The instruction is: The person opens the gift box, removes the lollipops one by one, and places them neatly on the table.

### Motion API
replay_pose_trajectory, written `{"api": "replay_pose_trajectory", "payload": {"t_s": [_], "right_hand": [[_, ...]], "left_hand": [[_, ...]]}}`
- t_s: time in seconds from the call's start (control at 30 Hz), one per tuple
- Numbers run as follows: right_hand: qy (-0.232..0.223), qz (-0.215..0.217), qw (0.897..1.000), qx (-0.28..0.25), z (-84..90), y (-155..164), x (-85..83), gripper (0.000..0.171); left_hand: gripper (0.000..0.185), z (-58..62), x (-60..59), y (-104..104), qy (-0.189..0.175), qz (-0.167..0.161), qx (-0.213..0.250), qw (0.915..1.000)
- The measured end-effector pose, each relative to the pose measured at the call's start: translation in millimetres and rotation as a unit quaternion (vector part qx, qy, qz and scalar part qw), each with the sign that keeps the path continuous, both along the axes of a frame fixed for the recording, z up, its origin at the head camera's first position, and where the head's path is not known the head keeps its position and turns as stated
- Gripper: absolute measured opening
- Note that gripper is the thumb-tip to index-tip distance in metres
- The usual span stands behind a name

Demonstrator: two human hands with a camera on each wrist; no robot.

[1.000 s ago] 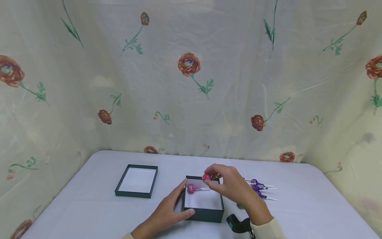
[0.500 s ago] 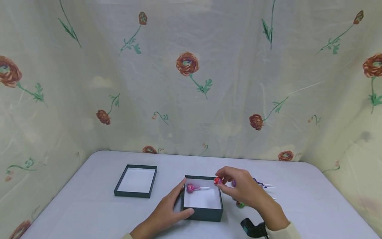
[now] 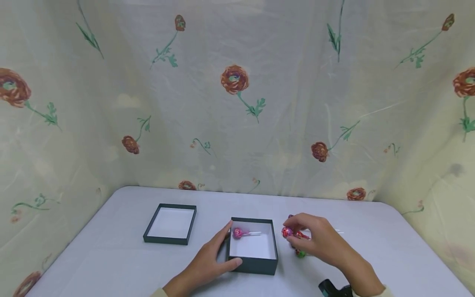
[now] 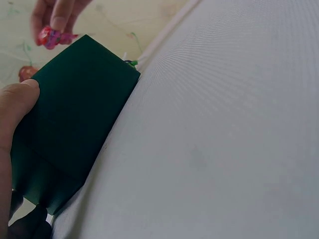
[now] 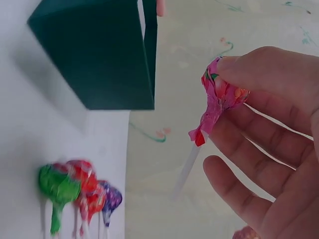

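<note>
My left hand (image 3: pixel 209 260) holds the dark green open box (image 3: pixel 256 267) at its left side, thumb at the front wall and fingers along the left wall. Inside the box lies a pink lollipop (image 3: pixel 237 233), its white stick pointing right. Right of the box, my right hand (image 3: pixel 315 239) pinches another lollipop (image 5: pixel 219 92) by its red and pink wrapped head. In the right wrist view its white stick hangs down, and below it on the table are several more lollipops, including a green one (image 5: pixel 59 184) and a purple one (image 5: pixel 110 196), partly covered by my hand in the head view.
The box's shallow lid (image 3: pixel 170 240), dark-rimmed and white inside, lies on the white-covered table (image 3: pixel 111 264) to the left. A black device (image 3: pixel 334 288) shows by my right wrist. A flowered curtain (image 3: pixel 274 123) closes off the back and sides.
My right hand has moved right with the lollipop, from over the box to above the other lollipops. My left hand and the box have stayed in place.
</note>
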State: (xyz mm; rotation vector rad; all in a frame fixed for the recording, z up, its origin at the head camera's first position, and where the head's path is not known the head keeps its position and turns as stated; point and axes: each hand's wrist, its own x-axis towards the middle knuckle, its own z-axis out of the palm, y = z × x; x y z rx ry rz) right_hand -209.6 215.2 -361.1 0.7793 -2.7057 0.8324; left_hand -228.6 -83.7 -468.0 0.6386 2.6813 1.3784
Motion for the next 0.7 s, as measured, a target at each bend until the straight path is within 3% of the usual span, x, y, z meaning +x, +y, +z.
{"api": "replay_pose_trajectory", "payload": {"t_s": [0.33, 0.7], "right_hand": [[0.021, -0.010, 1.000, 0.012, -9.1, 32, 2.3, 0.020], [-0.014, -0.063, 0.997, 0.034, -9.9, 54, -1.8, 0.025]], "left_hand": [[0.091, -1.5, -0.4, 3, -0.003, -0.001, -0.002, 1.0000], [0.091, -1.4, -0.7, 0, 0.001, 0.001, -0.002, 1.0000]]}}
